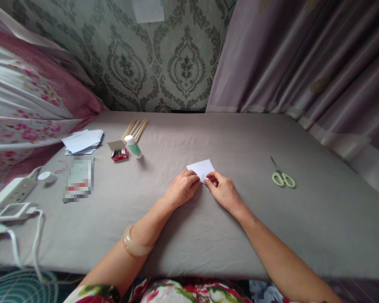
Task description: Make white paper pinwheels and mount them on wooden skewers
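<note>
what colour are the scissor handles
Pale yellow-green; the scissor handles show in the head view, right of the right hand.

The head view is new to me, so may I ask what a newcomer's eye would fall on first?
Probably the white paper near the middle, with the left hand and right hand at its near side. Green-handled scissors stand out on the grey cloth to the right. Ornate wallpaper rises behind.

Both hands [183, 188] on white paper [202, 167]
</note>
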Demonstrator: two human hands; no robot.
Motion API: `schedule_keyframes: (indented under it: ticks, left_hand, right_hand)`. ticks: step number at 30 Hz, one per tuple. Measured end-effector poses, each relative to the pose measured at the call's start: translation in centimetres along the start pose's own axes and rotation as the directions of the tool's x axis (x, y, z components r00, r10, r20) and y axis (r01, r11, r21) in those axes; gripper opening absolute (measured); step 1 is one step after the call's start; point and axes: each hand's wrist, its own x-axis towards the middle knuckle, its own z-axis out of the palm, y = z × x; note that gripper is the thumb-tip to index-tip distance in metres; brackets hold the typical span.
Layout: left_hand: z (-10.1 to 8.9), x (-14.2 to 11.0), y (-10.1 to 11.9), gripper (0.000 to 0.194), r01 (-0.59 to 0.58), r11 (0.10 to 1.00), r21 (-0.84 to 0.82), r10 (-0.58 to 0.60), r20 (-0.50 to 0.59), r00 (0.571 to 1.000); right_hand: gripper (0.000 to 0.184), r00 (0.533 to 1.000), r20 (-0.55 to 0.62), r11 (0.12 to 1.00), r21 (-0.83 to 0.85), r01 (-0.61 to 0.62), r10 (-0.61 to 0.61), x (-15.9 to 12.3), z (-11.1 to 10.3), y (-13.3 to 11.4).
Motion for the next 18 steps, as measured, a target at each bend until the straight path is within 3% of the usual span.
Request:
schedule_keyframes:
  ticks: [7, 14, 18]
  left_hand:
    - [0.8, 0.1, -0.2, 0.017, 0.059, 0.996, -0.073, -0.062, -0.045, 0.997]
    - [0.9, 1.4, 0.7, 0.016, 0.310, 0.922, -0.232, -0.330, -0.047, 0.943]
    - [1.3, 2.0, 1.0, 0.012, 0.389, 0.884, -0.262, -0.416, -0.057, 0.907]
  right_hand:
    - [0.016, 1.000, -0.016, 1.000, 0.014, -0.015, 0.015, 0.2, 0.1, -0.1]
    - [0.016, 1.000, -0.016, 1.000, 0.009, -0.019, 0.019, 0.3, 0.1, 0.0]
    - [0.016, 1.000, -0.014, 1.000, 0.010, -0.026, 0.026, 0.3, 0.0, -0.2]
